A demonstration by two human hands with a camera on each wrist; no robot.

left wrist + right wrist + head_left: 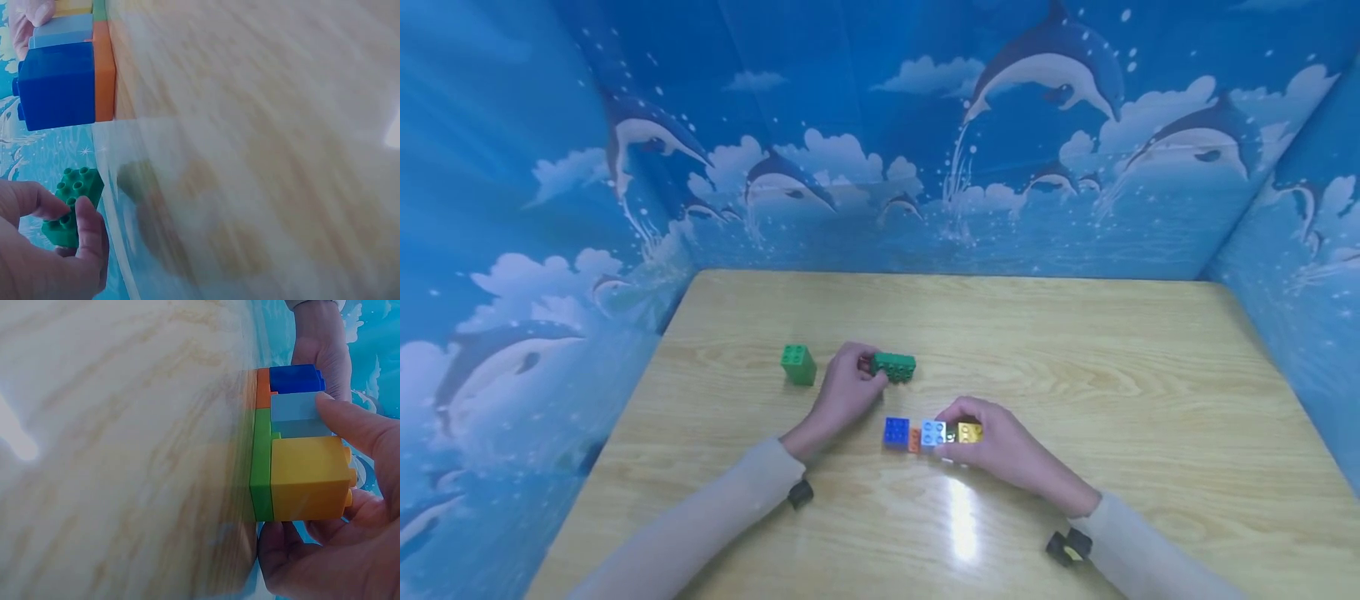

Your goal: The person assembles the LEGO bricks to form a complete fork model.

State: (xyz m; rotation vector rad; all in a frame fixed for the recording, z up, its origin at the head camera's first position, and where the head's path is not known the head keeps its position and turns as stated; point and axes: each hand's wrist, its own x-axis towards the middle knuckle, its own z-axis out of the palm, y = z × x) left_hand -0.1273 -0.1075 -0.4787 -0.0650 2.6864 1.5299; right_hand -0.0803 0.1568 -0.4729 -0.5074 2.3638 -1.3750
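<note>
In the head view my left hand [847, 385] pinches a dark green toy building brick [895, 367] between thumb and fingers. Its studs show clearly in the left wrist view, where the brick [70, 212] sits between the fingertips. My right hand [1000, 442] grips a row of joined bricks at the light blue brick [933, 432]. A dark blue brick [897, 432] stands on an orange brick [263, 389] at one end. At the other end, a yellow brick [309, 478] sits on a green brick [261, 469]. The right palm partly covers the yellow end from above.
A taller light green block [799, 365] stands on the wooden table [1075, 350], left of my left hand. Blue dolphin-print cloth [850, 225] encloses the back and sides. A bright reflection lies on the tabletop in front of the joined bricks.
</note>
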